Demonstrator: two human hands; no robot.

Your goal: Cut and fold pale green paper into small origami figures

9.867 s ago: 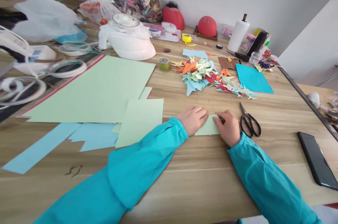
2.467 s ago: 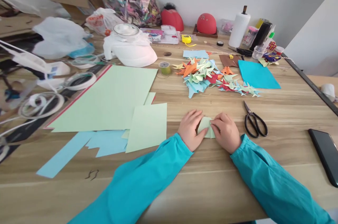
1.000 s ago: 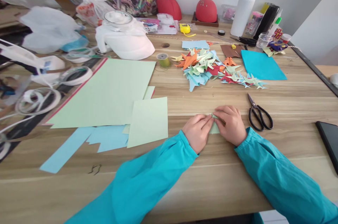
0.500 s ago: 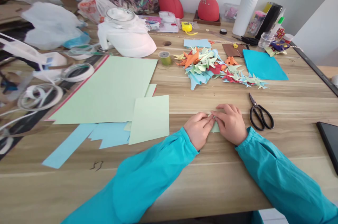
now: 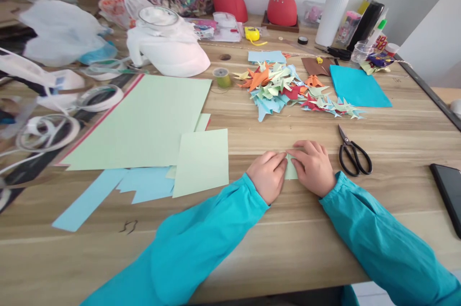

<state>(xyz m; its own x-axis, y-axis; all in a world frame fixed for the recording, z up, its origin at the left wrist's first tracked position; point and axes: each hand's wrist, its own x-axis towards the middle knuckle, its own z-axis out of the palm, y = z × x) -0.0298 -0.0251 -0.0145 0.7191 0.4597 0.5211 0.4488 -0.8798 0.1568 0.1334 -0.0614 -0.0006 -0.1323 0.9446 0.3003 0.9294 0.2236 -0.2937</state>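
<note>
A small piece of pale green paper [image 5: 291, 171] lies on the wooden table between my hands, and much of it is covered by them. My left hand [image 5: 267, 175] presses on its left part with fingers together. My right hand [image 5: 312, 166] has its fingertips on the paper's top edge and right side, with the thumb and index finger close to the left fingertips. To the right of my right hand lie black-handled scissors [image 5: 355, 152]. A larger pale green square [image 5: 202, 162] rests to the left of my left hand.
Folded paper cranes [image 5: 277, 87] in several colours are heaped beyond my hands. A big green sheet [image 5: 151, 118] and blue paper strips [image 5: 90, 200] lie at the left. A teal sheet [image 5: 360, 86], a thread spool [image 5: 222, 78] and a phone [image 5: 448, 195] are also on the table.
The fingertips of both hands have spread slightly apart, so more of the small green paper shows between them. The whole view has shifted a little.
</note>
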